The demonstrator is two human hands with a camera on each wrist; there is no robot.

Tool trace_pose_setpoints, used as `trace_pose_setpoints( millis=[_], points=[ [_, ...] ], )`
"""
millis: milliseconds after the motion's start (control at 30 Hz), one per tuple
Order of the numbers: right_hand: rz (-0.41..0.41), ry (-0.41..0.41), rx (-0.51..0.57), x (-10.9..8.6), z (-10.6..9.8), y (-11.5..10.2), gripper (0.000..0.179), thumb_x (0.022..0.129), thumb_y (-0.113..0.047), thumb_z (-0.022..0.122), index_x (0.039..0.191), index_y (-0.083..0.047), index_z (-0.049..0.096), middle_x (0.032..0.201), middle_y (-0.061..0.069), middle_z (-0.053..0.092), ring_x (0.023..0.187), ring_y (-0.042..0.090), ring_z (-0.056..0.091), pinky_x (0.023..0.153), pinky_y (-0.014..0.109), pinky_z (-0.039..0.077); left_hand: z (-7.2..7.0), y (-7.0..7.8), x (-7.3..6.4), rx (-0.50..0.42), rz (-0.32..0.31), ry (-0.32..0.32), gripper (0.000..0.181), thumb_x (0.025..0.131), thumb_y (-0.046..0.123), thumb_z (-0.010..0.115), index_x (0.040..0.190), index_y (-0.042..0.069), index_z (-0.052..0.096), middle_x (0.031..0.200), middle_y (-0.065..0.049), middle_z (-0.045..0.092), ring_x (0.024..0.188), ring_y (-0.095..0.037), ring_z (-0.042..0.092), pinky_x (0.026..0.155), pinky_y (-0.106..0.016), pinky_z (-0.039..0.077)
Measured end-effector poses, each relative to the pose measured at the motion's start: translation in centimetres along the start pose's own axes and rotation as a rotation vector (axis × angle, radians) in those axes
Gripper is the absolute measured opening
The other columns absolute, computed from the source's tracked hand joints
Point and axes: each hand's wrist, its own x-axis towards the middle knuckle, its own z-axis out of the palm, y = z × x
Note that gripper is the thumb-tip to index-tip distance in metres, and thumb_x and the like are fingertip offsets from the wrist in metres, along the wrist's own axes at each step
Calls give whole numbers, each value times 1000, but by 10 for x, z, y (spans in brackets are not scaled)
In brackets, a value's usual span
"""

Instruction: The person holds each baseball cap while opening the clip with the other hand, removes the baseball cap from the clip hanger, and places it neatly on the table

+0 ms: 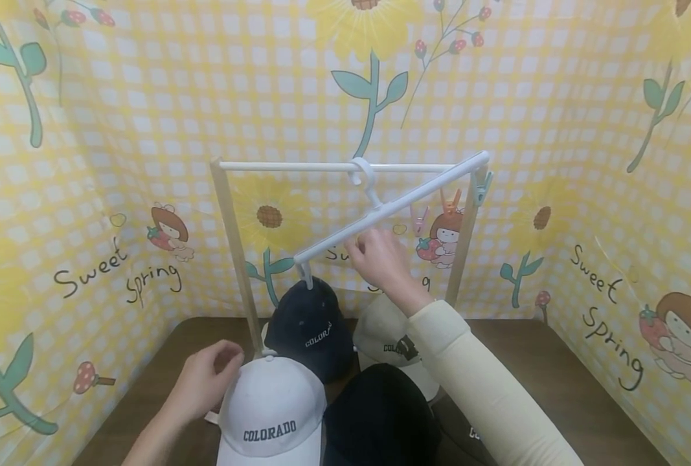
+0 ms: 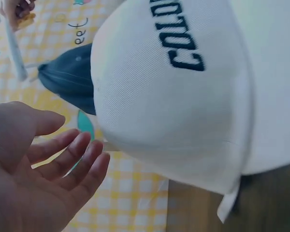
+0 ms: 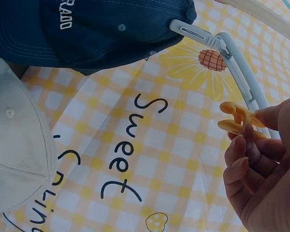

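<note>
My right hand (image 1: 383, 259) is just below the white hanger bar (image 1: 345, 232); in the right wrist view it pinches a yellow-orange clothespin (image 3: 238, 124) between thumb and fingers. The hanger hooks over the rack's rail (image 1: 287, 167) and tilts, its left end low. A clip (image 1: 305, 274) at that low end grips the crown of a navy cap (image 1: 313, 330). Beside the white COLORADO cap (image 1: 272, 398) is my left hand (image 1: 211, 375). Its fingers are loosely bent and hold nothing, as the left wrist view shows.
A beige cap (image 1: 380, 323) sits behind a black cap (image 1: 380, 414), and a dark brown cap (image 1: 458, 430) lies at the right, partly behind the sleeve. A green clothespin (image 1: 482, 188) is at the hanger's high end. Orange (image 1: 451, 200) and pink (image 1: 419, 220) clothespins show near the right post.
</note>
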Motion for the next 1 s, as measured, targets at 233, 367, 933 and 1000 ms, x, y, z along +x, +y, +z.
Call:
trace_pose_setpoints(
  millis=[233, 367, 933, 1000],
  points=[
    [15, -4, -13, 0, 0, 2, 55, 102, -30, 56, 51, -14, 45, 44, -3, 41, 40, 12, 36, 38, 25, 25, 24, -6, 38, -37, -145, -131, 24, 99, 17, 64, 112, -3, 69, 100, -14, 71, 93, -30, 67, 77, -45, 56],
    [9, -5, 1, -1, 0, 1, 55, 102, -31, 57, 51, -14, 45, 44, -3, 41, 39, 12, 36, 37, 25, 25, 39, -10, 47, -82, -243, -201, 30, 94, 18, 68, 111, -7, 67, 103, -18, 70, 93, -32, 66, 76, -46, 57],
    [22, -14, 32, -3, 0, -3, 56, 103, -35, 57, 52, -15, 48, 45, -3, 44, 40, 14, 39, 38, 25, 27, 66, -13, 54, -390, -389, -301, 61, 91, 17, 73, 138, -11, 49, 117, -25, 66, 90, -29, 67, 73, -41, 57],
    [25, -20, 35, -4, 0, -3, 56, 104, -35, 57, 52, -15, 49, 45, -3, 45, 40, 13, 39, 38, 25, 27, 67, -13, 54, -395, -400, -303, 58, 88, 15, 75, 136, -10, 52, 109, -20, 68, 84, -28, 68, 70, -41, 57]
  ],
)
